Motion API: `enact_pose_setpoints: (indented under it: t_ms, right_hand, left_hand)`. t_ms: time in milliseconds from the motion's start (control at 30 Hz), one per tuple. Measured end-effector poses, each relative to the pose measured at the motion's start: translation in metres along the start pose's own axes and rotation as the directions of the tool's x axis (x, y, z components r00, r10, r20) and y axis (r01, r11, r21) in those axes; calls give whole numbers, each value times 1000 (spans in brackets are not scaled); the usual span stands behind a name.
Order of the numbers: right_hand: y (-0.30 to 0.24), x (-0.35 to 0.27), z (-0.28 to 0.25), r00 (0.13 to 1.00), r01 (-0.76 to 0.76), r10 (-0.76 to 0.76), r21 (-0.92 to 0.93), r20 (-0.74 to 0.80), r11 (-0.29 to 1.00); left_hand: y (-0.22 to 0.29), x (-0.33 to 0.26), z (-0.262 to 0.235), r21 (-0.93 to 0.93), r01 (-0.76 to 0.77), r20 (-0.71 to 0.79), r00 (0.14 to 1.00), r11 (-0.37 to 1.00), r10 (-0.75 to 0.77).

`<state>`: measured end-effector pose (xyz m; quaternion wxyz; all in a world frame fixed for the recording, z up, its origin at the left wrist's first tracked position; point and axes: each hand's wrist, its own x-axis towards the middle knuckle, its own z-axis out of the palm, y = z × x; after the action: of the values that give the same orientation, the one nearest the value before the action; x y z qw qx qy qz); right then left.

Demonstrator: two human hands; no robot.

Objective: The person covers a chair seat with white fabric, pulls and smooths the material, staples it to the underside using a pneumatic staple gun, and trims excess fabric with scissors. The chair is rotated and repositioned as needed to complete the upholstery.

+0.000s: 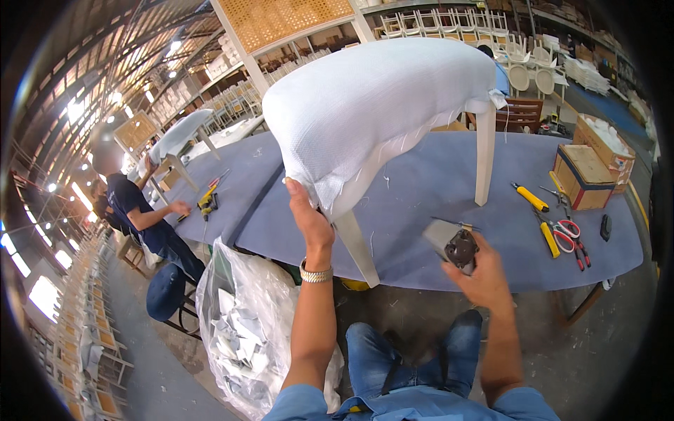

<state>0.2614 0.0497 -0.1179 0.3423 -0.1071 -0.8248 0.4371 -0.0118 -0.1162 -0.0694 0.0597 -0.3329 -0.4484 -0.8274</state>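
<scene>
A chair (379, 91) with a white fabric-covered seat stands on the blue-grey covered table in front of me, its pale legs on the tabletop. My left hand (309, 221) grips the near left corner of the seat, thumb against the fabric, just above a front leg; its other fingers are partly hidden. Loose threads hang along the fabric's lower edge. My right hand (484, 270) is closed around a staple gun (461, 247) with a dark round end cap and grey body. It is held over the table's near edge, to the right of the chair and apart from it.
On the right of the table (428, 182) lie yellow-handled cutters (546, 235), red-handled scissors (566, 231) and a cardboard box (588, 175). A clear bag of fabric scraps (242, 337) stands at lower left. Another person (144, 203) works beside a second chair at left.
</scene>
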Motion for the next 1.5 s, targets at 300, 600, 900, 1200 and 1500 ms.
enact_pose_setpoints:
  t_ms: [300, 600, 900, 1200, 1500]
  right_hand:
    - [140, -26, -45, 961, -261, 265, -563, -77, 784]
    - [233, 22, -4, 978, -140, -13, -694, -211, 706]
    - [215, 2, -78, 945, -264, 92, -562, -315, 784]
    - [304, -26, -251, 927, -375, 137, -855, -349, 358]
    - [301, -8, -317, 963, -248, 169, -939, -211, 239]
  left_hand:
    - [24, 8, 41, 369, -82, -74, 990, 926, 117]
    - [-52, 68, -50, 922, -355, 242, 841, 156, 484]
    - [-20, 42, 38, 452, -94, -177, 965, 887, 192]
    - [-37, 53, -17, 252, -72, -143, 983, 965, 111]
    - [2, 26, 30, 589, -132, -21, 984, 798, 178]
